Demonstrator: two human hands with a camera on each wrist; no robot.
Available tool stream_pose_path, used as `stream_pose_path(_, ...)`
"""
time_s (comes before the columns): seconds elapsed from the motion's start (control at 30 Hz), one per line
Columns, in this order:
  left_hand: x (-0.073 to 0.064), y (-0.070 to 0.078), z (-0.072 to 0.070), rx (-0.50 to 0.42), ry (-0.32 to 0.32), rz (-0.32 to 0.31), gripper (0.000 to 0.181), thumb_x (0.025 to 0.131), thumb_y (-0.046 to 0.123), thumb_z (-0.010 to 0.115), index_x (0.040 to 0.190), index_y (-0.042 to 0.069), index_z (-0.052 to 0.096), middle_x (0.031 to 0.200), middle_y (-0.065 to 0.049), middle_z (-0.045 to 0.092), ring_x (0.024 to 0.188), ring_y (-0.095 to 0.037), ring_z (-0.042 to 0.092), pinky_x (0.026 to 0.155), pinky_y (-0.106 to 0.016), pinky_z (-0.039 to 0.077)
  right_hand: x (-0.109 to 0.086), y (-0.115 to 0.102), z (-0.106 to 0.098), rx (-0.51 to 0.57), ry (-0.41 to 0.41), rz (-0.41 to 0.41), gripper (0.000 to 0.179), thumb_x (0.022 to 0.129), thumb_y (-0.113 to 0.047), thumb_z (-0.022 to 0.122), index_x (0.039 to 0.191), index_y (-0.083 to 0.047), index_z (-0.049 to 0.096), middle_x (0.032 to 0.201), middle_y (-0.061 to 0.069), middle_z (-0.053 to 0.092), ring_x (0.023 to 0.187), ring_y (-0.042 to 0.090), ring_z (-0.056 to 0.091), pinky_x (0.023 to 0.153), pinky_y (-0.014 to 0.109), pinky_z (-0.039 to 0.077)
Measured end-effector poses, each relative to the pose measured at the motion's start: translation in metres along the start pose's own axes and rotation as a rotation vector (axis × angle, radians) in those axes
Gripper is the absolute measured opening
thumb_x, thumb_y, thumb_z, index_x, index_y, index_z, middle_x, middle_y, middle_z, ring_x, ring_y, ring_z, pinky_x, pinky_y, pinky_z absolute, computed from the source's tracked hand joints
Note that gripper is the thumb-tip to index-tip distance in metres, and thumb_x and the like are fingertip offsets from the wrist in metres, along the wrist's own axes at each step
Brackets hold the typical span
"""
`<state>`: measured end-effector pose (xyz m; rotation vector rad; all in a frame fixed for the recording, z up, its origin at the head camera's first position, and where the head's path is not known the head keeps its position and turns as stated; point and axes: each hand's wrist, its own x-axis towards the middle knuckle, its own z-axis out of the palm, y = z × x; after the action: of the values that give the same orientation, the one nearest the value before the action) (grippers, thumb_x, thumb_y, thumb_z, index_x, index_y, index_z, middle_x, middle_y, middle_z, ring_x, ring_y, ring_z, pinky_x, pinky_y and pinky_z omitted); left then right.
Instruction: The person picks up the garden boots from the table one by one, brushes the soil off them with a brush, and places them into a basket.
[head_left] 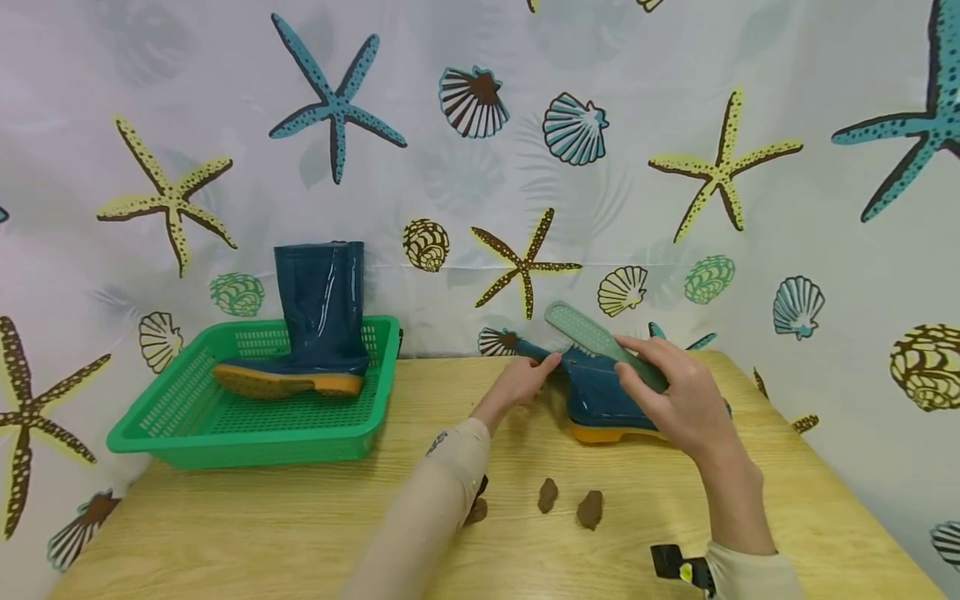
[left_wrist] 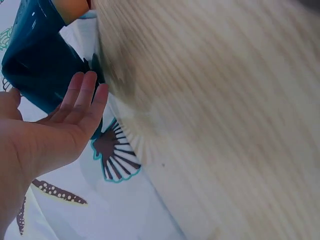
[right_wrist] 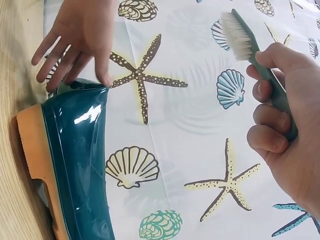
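Observation:
A blue rubber boot (head_left: pixel 600 400) with an orange sole stands at the table's back right, partly behind my right hand. My left hand (head_left: pixel 519 382) holds its shaft between thumb and fingers; in the left wrist view those fingers (left_wrist: pixel 75 107) extend along the blue rubber (left_wrist: pixel 40 60). A green scrub brush (head_left: pixel 585 329) is gripped by its handle in my right hand (head_left: pixel 686 404), raised above the boot. The right wrist view shows its white bristles (right_wrist: pixel 236 37) apart from the boot, and the thumb lying along the handle.
To the left, a green plastic basket (head_left: pixel 247 450) holds a second blue boot (head_left: pixel 321 308), upright. Several brown lumps (head_left: pixel 590 509) lie on the wooden table (head_left: pixel 247 533) in front of me. A curtain (head_left: pixel 480 183) printed with starfish and shells hangs directly behind the table.

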<state>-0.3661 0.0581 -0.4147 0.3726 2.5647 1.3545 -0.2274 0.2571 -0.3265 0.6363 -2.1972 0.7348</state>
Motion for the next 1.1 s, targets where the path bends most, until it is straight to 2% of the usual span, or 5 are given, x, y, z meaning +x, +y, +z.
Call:
stream_pose_path(0.17, 0.001, 0.004, 0.005, -0.315, 0.001, -0.094, 0.058, 0.101, 0.051, 0.052, 0.124, -0.002, 0.060, 0.105, -0.019, 0.070, 0.097, -0.040, 0.068, 0.090, -0.049, 0.056, 0.002, -0.002, -0.001, -0.007, 0.004, 0.005, 0.038, 0.087, 0.000, 0.069, 0.125, -0.007, 0.069, 0.098, 0.007, 0.071, 0.074, 0.006, 0.054, 0.066, 0.012, 0.041)
stream_pose_path(0.33, 0.004, 0.012, 0.004, -0.479, 0.006, -0.081, 0.036, 0.100, 0.032, 0.058, 0.117, 0.000, 0.063, 0.111, -0.023, 0.070, 0.109, -0.044, 0.065, 0.097, -0.054, 0.052, 0.003, -0.003, -0.001, -0.024, -0.010, 0.010, 0.037, 0.088, -0.002, 0.069, 0.126, -0.008, 0.069, 0.097, 0.006, 0.070, 0.074, 0.007, 0.053, 0.064, 0.017, 0.042)
stream_pose_path(0.53, 0.005, 0.016, 0.004, -0.489, 0.010, -0.059, 0.023, 0.098, 0.020, 0.061, 0.106, -0.001, 0.065, 0.102, -0.023, 0.073, 0.102, -0.040, 0.070, 0.091, -0.050, 0.056, 0.002, -0.002, -0.001, -0.037, -0.019, 0.014, 0.038, 0.089, -0.003, 0.070, 0.126, -0.008, 0.068, 0.096, 0.005, 0.070, 0.073, 0.008, 0.054, 0.062, 0.022, 0.044)
stream_pose_path(0.8, 0.000, 0.022, 0.003, -0.536, 0.007, 0.012, 0.056, 0.096, 0.006, 0.060, 0.145, -0.008, 0.036, 0.103, -0.030, 0.071, 0.095, -0.041, 0.072, 0.085, -0.050, 0.058, 0.001, -0.001, -0.003, -0.038, -0.024, 0.029, 0.037, 0.089, -0.004, 0.069, 0.126, -0.007, 0.068, 0.098, 0.007, 0.071, 0.073, 0.010, 0.055, 0.061, 0.023, 0.045)
stream_pose_path(1.1, -0.004, 0.026, 0.001, -0.505, 0.049, 0.064, 0.041, 0.095, 0.000, 0.057, 0.134, -0.002, 0.043, 0.102, -0.030, 0.071, 0.093, -0.046, 0.070, 0.081, -0.048, 0.060, 0.001, -0.001, -0.004, -0.035, -0.018, 0.032, 0.037, 0.089, -0.004, 0.070, 0.126, -0.007, 0.069, 0.100, 0.009, 0.071, 0.072, 0.009, 0.053, 0.060, 0.021, 0.043)
